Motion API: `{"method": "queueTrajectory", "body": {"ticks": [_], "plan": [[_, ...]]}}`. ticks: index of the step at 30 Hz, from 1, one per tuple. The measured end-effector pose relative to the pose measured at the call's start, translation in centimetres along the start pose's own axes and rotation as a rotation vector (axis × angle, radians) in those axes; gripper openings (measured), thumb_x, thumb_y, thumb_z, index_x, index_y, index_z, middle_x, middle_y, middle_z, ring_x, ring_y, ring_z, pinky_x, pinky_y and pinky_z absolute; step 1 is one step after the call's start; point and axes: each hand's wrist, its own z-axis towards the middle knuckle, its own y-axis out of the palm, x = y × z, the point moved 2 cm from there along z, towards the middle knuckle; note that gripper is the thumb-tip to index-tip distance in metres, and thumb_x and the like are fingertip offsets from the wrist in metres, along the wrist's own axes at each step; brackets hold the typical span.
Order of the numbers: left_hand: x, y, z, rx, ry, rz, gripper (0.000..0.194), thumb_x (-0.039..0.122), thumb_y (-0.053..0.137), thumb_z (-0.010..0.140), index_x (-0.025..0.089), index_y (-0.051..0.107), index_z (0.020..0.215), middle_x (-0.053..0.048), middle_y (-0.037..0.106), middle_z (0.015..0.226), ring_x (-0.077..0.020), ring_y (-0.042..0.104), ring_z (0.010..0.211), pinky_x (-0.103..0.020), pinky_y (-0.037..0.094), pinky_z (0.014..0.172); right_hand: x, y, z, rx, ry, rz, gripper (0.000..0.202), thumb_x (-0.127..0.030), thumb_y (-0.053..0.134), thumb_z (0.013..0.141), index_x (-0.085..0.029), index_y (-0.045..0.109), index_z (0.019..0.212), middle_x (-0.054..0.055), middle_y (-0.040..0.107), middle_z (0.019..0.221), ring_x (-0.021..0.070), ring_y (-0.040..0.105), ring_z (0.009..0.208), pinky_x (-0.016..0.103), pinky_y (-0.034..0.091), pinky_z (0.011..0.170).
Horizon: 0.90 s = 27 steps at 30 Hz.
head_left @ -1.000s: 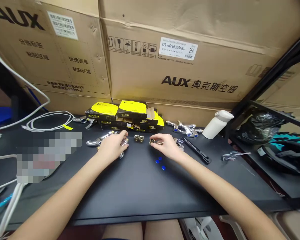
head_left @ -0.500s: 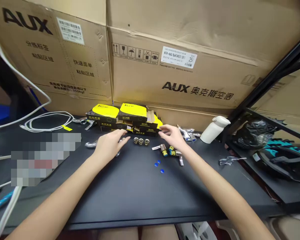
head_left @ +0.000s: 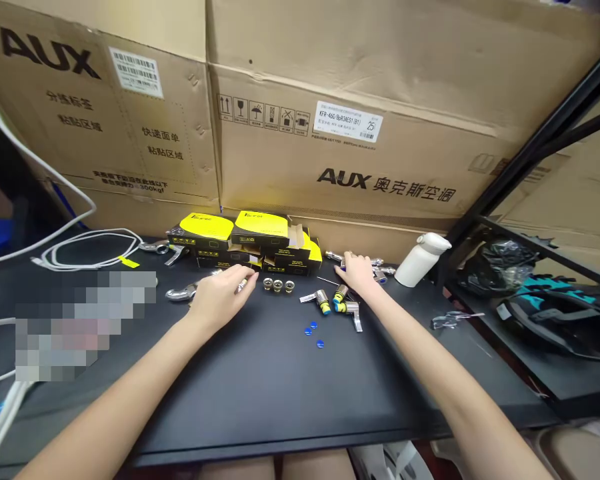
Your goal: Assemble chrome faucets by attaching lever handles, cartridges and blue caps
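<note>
My left hand [head_left: 223, 293] is left of centre, its fingers curled round a small metal part [head_left: 241, 285] that is mostly hidden. A curved chrome fitting [head_left: 180, 294] lies just left of it. My right hand [head_left: 356, 272] rests at several chrome parts [head_left: 380, 272] at the back right, fingers bent; what they grip, if anything, is hidden. Three brass-coloured rings [head_left: 279, 286] stand in a row between the hands. In front of my right hand lie metal and yellow valve pieces [head_left: 323, 301] with lever handles. Small blue discs [head_left: 308, 331] are nearer the front edge.
Black and yellow boxes [head_left: 260, 230] are stacked at the back, against large cartons [head_left: 280, 160]. A white bottle [head_left: 421, 261] stands at the right. White cable [head_left: 87, 252] coils at the left; a plastic wrapper [head_left: 453, 320] and a helmet [head_left: 545, 333] are farther right.
My right hand has moved right, from beside the boxes to the chrome parts. My left hand stays near the curved fitting, its fingers now closer together. The view has shifted slightly.
</note>
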Motion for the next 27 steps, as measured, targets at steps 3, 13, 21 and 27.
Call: {"method": "queueTrajectory", "body": {"ticks": [3,13,21,27], "plan": [[-0.1,0.0,0.0,0.001,0.0,-0.003,0.025,0.033,0.046,0.093,0.018,0.066,0.089,-0.002,0.072,0.087,-0.0122,0.063,0.065,-0.022,0.038,0.059,0.4,-0.2,0.7,-0.008,0.012,0.067,0.03,-0.034,0.056,0.092,-0.014,0.058,0.115,0.009,0.058,0.118,0.0215,0.059,0.104,0.044,0.049,0.09],[0.4,-0.2,0.0,0.013,-0.007,-0.053,0.024,0.033,0.047,0.093,0.017,0.065,0.088,-0.002,0.07,0.08,-0.0128,0.06,0.063,-0.024,0.04,0.061,1.1,-3.6,-0.5,0.207,0.142,0.752,0.027,-0.04,0.053,0.09,-0.014,0.062,0.091,0.005,0.064,0.085,0.0171,0.06,0.078,0.035,0.05,0.077],[3.4,-0.3,-0.3,-0.116,-0.121,-0.584,0.027,0.038,0.053,0.09,0.018,0.06,0.107,-0.007,0.066,0.099,-0.0171,0.062,0.084,-0.026,0.051,0.07,-5.1,-5.2,-7.1,-0.124,0.134,1.406,0.042,-0.056,0.043,0.088,-0.017,0.053,0.076,0.002,0.061,0.067,0.0085,0.045,0.042,0.03,0.051,0.057],[5.5,0.7,-0.9,-0.687,-0.27,-1.172,0.046,0.039,0.055,0.089,0.018,0.047,0.129,-0.01,0.065,0.114,-0.0211,0.062,0.105,-0.034,0.051,0.09,-10.6,-4.2,-14.1,-0.727,0.029,1.639,0.036,-0.052,0.058,0.084,-0.017,0.051,0.09,0.005,0.07,0.074,0.0138,0.063,0.054,0.024,0.049,0.052]]}}
